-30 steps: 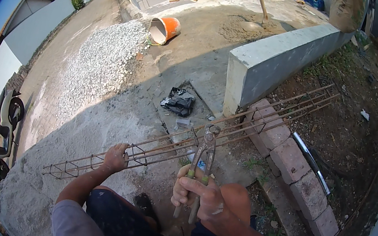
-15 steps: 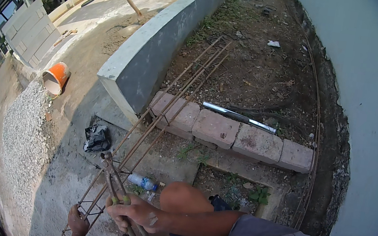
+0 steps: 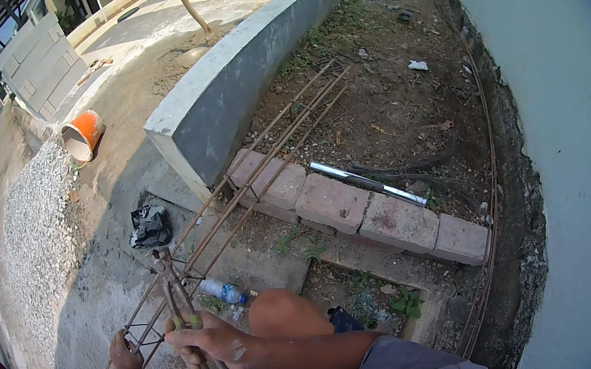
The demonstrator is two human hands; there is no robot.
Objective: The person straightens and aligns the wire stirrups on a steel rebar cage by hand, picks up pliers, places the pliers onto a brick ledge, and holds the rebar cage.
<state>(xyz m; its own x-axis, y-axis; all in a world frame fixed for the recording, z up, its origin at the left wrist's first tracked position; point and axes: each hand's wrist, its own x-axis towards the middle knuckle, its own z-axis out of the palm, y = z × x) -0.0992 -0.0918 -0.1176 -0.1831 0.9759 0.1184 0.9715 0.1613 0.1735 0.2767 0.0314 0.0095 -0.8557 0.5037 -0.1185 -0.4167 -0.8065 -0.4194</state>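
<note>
My right hand (image 3: pixel 213 340) is closed round the handles of metal end-cutting pincers (image 3: pixel 172 280) with green bands. Their jaws are at the rebar cage (image 3: pixel 251 178), which runs diagonally from the bottom left over a row of pinkish blocks (image 3: pixel 327 204); whether the jaws grip anything is unclear. My left hand (image 3: pixel 123 351), low on the left, grips the cage near a square stirrup. A crumpled black bag (image 3: pixel 150 226) and a plastic bottle (image 3: pixel 223 291) lie on the ground either side of the cage.
A low concrete wall (image 3: pixel 221 95) stands beside the cage's far end. A white wall (image 3: pixel 584 225) bounds the right, with long rods (image 3: pixel 494 167) along its foot. A shiny bar (image 3: pixel 367 183) lies behind the blocks. Left are gravel (image 3: pixel 38 239) and a tipped orange bucket (image 3: pixel 82 132).
From a second ago the view has swung right, bringing the white wall in and the scooter out. Both hands keep their holds; since half a second ago the view and pincers have shifted only slightly.
</note>
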